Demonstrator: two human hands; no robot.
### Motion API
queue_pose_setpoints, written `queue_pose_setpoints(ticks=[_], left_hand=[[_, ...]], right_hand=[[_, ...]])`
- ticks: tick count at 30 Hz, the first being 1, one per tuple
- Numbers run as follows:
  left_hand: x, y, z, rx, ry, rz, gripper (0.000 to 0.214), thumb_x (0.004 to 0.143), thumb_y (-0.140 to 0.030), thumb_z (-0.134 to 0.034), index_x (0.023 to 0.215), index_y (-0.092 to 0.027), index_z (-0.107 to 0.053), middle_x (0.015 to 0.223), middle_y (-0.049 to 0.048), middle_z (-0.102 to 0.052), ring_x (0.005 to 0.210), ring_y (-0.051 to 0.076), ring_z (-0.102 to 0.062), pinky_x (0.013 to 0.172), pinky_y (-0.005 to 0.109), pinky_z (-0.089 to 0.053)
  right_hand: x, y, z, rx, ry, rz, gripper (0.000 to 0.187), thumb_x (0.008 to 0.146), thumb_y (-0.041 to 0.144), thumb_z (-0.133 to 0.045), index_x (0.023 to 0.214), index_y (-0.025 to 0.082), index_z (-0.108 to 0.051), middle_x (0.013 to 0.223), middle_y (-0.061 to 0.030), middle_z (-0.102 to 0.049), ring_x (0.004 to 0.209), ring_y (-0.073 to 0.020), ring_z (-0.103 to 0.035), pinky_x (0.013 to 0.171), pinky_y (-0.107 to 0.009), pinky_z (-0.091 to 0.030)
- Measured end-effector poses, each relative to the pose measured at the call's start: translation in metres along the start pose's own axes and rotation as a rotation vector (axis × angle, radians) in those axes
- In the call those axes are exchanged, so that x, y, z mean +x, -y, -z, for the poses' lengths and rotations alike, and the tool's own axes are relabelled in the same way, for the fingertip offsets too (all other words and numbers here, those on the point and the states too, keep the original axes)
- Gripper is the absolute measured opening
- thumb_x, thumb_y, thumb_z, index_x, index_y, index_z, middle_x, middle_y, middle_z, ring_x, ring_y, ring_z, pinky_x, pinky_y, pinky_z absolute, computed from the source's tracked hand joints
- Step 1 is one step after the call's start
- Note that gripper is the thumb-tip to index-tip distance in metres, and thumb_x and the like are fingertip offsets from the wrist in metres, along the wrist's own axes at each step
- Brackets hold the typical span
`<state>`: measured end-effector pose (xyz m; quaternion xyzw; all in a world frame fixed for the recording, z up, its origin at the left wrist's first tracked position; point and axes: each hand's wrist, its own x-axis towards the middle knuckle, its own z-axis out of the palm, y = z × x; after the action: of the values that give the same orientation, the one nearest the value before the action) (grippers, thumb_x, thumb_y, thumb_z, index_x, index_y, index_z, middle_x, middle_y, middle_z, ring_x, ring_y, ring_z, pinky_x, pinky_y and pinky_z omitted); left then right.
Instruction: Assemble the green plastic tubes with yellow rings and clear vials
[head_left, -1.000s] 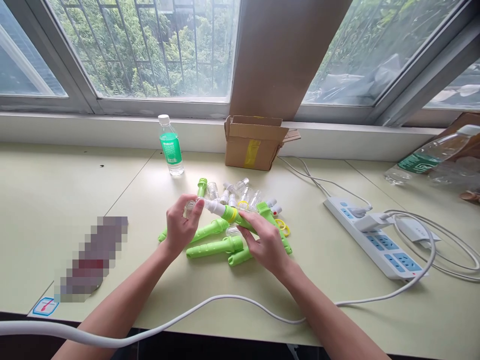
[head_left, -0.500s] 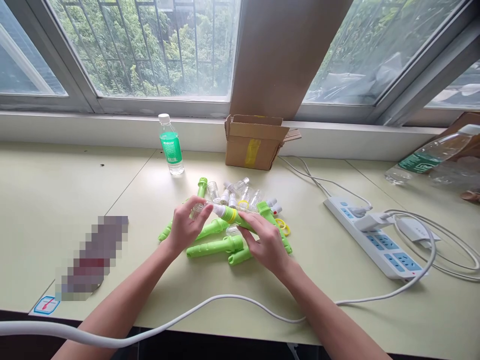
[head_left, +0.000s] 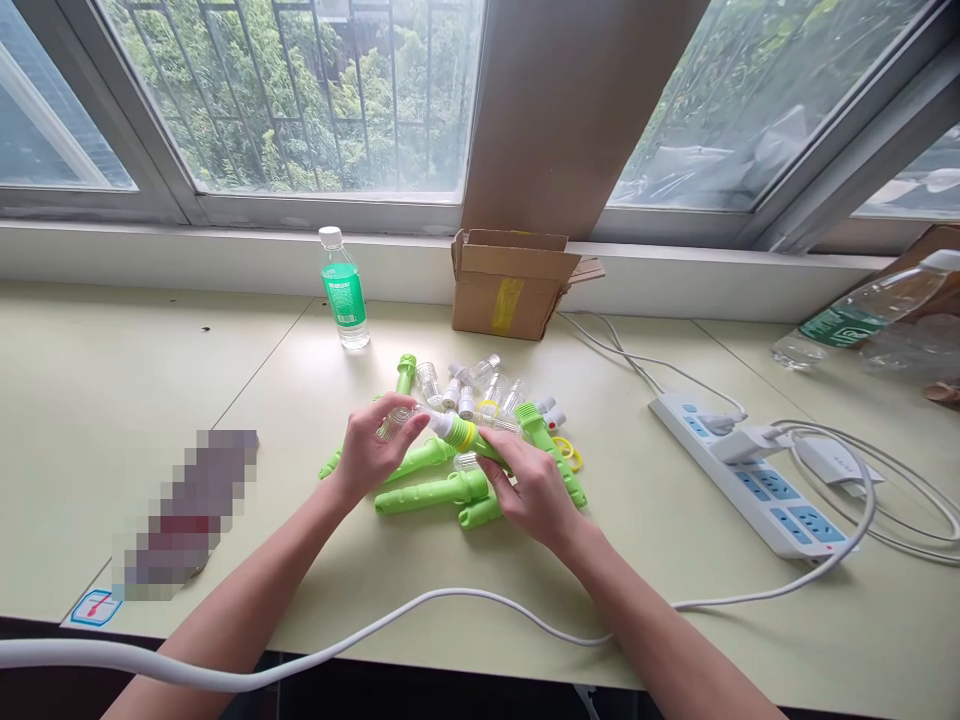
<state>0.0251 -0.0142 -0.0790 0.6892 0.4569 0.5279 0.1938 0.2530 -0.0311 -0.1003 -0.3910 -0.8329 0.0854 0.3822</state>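
Note:
My left hand (head_left: 369, 455) pinches a clear plastic cap (head_left: 394, 421) at the white tip of a green handle piece (head_left: 471, 438). My right hand (head_left: 534, 492) grips that green handle lower down, fingers wrapped round it. Both hands hover just above a pile of green plastic handles (head_left: 427, 492) lying on the pale green table (head_left: 150, 400). Behind the hands lie several clear caps (head_left: 491, 385) with white tips, and yellow rings (head_left: 566, 452) lie to the right of the pile.
A water bottle with a green label (head_left: 344, 290) stands behind the pile. An open cardboard box (head_left: 510, 285) sits against the window sill. A white power strip (head_left: 750, 475) with cables lies to the right. A white cable (head_left: 420, 610) crosses the front edge.
My left hand has slid the clear cap closer onto the white tip of the green handle. The right hand has barely moved.

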Motion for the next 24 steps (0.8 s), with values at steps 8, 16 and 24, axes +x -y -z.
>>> queue_pose_setpoints(ticks=[8,16,24], left_hand=[[0.0002,0.0033,-0.0003,-0.064,0.058,-0.021,0.024,0.086,-0.033,-0.063,0.107,-0.02,-0.067,0.089,0.0054,-0.071,0.058,0.012,-0.061,0.056,0.025,-0.052],[0.0004,0.0035,-0.0007,-0.227,0.01,0.045,0.025,0.09,-0.035,-0.055,0.106,-0.019,-0.064,0.072,0.0002,-0.061,0.059,0.012,-0.058,0.059,0.026,-0.049],[0.0092,0.0042,0.0011,-0.47,-0.222,0.175,0.029,0.091,-0.04,-0.053,0.11,-0.019,-0.063,0.085,0.004,-0.065,0.082,0.016,-0.063,0.074,0.028,-0.049]], right_hand=[[-0.0003,-0.0003,0.0008,-0.03,-0.019,-0.002,0.032,0.093,0.017,-0.049,0.125,0.017,-0.055,0.112,-0.0113,-0.07,0.101,-0.026,-0.068,0.084,-0.039,-0.056],[0.0013,0.0008,0.002,0.001,-0.032,-0.012,0.033,0.094,0.018,-0.05,0.127,0.017,-0.055,0.114,-0.0112,-0.069,0.103,-0.0258,-0.067,0.086,-0.039,-0.056],[0.0001,-0.0001,0.0021,0.026,-0.009,-0.011,0.033,0.094,0.018,-0.05,0.127,0.018,-0.054,0.114,-0.0107,-0.069,0.101,-0.0252,-0.067,0.086,-0.039,-0.056]])
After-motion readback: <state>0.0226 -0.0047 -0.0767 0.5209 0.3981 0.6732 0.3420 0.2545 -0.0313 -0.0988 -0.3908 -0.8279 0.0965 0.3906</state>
